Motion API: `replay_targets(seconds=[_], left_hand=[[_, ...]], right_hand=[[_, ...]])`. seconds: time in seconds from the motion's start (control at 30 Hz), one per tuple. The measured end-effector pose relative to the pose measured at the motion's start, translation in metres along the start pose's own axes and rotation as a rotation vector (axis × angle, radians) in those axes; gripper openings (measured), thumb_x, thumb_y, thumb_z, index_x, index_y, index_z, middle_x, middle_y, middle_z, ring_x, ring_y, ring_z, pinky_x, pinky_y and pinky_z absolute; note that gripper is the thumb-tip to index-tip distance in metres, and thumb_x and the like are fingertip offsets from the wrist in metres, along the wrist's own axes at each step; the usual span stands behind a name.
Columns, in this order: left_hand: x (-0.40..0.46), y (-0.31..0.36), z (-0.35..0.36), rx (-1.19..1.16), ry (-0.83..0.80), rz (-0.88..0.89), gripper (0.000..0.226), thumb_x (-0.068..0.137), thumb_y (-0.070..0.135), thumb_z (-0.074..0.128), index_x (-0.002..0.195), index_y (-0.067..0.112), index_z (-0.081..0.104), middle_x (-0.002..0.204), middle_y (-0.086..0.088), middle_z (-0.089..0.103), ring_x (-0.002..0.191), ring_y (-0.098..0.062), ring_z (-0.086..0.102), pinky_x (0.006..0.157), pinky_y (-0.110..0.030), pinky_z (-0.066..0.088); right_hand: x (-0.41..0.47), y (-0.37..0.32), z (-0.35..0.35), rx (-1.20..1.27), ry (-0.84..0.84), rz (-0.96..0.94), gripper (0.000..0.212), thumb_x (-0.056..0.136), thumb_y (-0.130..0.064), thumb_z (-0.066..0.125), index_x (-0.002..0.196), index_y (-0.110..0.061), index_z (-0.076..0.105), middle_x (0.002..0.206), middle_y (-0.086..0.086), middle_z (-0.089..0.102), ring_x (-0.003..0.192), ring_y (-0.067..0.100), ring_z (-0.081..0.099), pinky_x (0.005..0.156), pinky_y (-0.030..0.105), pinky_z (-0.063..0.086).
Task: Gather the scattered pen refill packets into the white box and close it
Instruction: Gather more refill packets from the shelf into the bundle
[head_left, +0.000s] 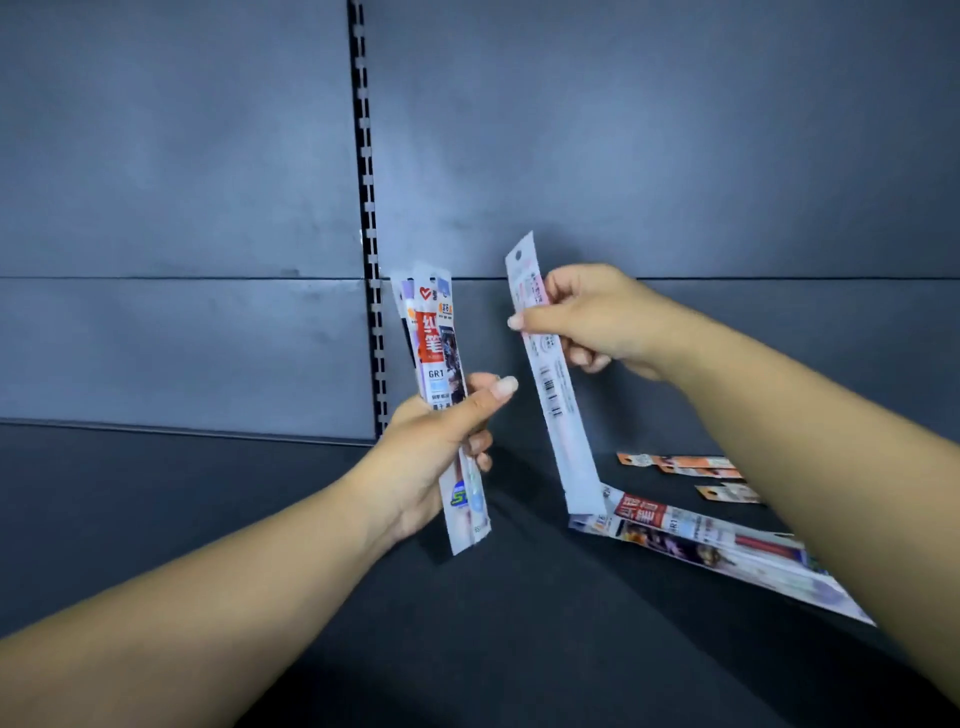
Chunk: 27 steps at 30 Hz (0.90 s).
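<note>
The left hand (436, 447) clenches a small upright bundle of refill packets (441, 374) above the dark shelf (208, 519). At its 2 o'clock, the right hand (592, 322) pinches a single packet (556, 395), back side showing. More packets (717, 545) lie on the shelf at 4 o'clock.

Left hand (436, 441) holds packet bundle (441, 374) left of right hand's (597, 317) single packet (550, 374); loose packets (701, 535) on shelf (208, 519) right.
</note>
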<state>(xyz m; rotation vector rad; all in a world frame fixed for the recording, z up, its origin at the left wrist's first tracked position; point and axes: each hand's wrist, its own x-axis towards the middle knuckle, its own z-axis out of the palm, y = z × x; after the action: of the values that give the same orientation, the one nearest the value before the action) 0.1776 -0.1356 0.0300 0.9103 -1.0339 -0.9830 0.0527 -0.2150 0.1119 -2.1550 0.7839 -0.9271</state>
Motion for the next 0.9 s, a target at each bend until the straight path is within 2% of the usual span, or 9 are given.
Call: replay_targets(seconds=[0.13,0.23,0.3,0.43,0.57,0.67,0.73,0.83,0.9], left_hand=[[0.0,0.004,0.037,0.053,-0.157,-0.025,0.024,0.052,0.033,0.07,0.07,0.018,0.068,0.055,0.007,0.059,0.054,-0.009,0.046,0.059,-0.025,0.041],[0.004,0.002,0.051,0.073,-0.215,-0.068,0.01,0.06,0.027,0.078,0.056,0.022,0.07,0.051,0.007,0.055,0.05,-0.008,0.047,0.054,-0.022,0.043],[0.007,-0.002,0.05,0.055,-0.243,-0.143,0.013,0.066,0.02,0.068,0.053,0.021,0.067,0.049,0.006,0.054,0.045,-0.007,0.051,0.051,-0.019,0.046],[0.008,-0.01,0.047,0.02,-0.248,-0.227,0.013,0.066,0.011,0.058,0.056,0.02,0.06,0.053,0.004,0.052,0.046,-0.008,0.052,0.049,-0.018,0.048],[0.013,-0.006,0.051,0.002,-0.137,-0.08,0.011,0.064,0.006,0.06,0.068,0.015,0.059,0.06,-0.001,0.065,0.056,-0.015,0.066,0.062,-0.029,0.057],[0.014,-0.008,0.058,0.063,-0.107,0.053,0.009,0.079,0.006,0.053,0.077,0.014,0.056,0.051,0.001,0.056,0.049,-0.015,0.058,0.056,-0.026,0.055],[0.012,-0.016,0.06,0.096,-0.084,0.104,0.009,0.078,0.007,0.058,0.078,0.016,0.056,0.049,0.003,0.049,0.047,-0.012,0.048,0.053,-0.023,0.05],[0.005,-0.027,0.059,0.148,-0.109,0.126,0.017,0.067,0.006,0.063,0.079,0.017,0.058,0.05,0.005,0.049,0.047,-0.009,0.048,0.054,-0.021,0.049],[0.002,-0.032,0.06,0.192,-0.149,0.122,0.015,0.066,0.009,0.059,0.08,0.017,0.058,0.05,0.007,0.049,0.047,-0.007,0.048,0.055,-0.02,0.048]], right_hand=[[-0.017,-0.003,-0.003,0.163,-0.019,0.057,0.029,0.084,-0.025,0.061,0.064,-0.016,0.043,0.048,0.002,0.042,0.026,0.004,0.037,0.031,0.011,0.029],[-0.029,0.003,-0.012,0.339,-0.096,0.114,0.038,0.086,-0.044,0.051,0.063,-0.014,0.044,0.042,-0.002,0.046,0.03,0.006,0.042,0.035,0.013,0.039],[-0.037,0.008,-0.024,0.379,-0.193,0.124,0.043,0.087,-0.05,0.043,0.066,-0.013,0.049,0.052,0.002,0.055,0.039,0.011,0.052,0.044,0.019,0.048],[-0.046,0.024,-0.052,0.151,-0.186,0.073,0.037,0.087,-0.043,0.047,0.068,-0.013,0.055,0.064,0.005,0.064,0.059,0.016,0.061,0.063,0.025,0.05],[-0.06,0.05,-0.07,-0.291,-0.297,0.181,0.03,0.083,-0.042,0.056,0.077,-0.013,0.06,0.074,0.001,0.059,0.064,0.012,0.052,0.062,0.021,0.045],[-0.076,0.075,-0.066,-0.7,-0.52,0.308,0.058,0.073,-0.063,0.054,0.1,-0.012,0.063,0.093,0.004,0.064,0.085,0.022,0.062,0.066,0.024,0.043],[-0.082,0.089,-0.057,-0.746,-0.579,0.367,0.06,0.069,-0.066,0.057,0.098,-0.013,0.063,0.096,0.005,0.065,0.091,0.025,0.06,0.065,0.025,0.039],[-0.081,0.095,-0.05,-0.637,-0.591,0.409,0.035,0.072,-0.052,0.065,0.071,-0.018,0.058,0.073,-0.005,0.056,0.079,0.017,0.051,0.062,0.023,0.037],[-0.08,0.092,-0.049,-0.593,-0.617,0.422,0.032,0.072,-0.045,0.069,0.073,-0.014,0.06,0.071,-0.001,0.054,0.074,0.018,0.048,0.066,0.026,0.036]])
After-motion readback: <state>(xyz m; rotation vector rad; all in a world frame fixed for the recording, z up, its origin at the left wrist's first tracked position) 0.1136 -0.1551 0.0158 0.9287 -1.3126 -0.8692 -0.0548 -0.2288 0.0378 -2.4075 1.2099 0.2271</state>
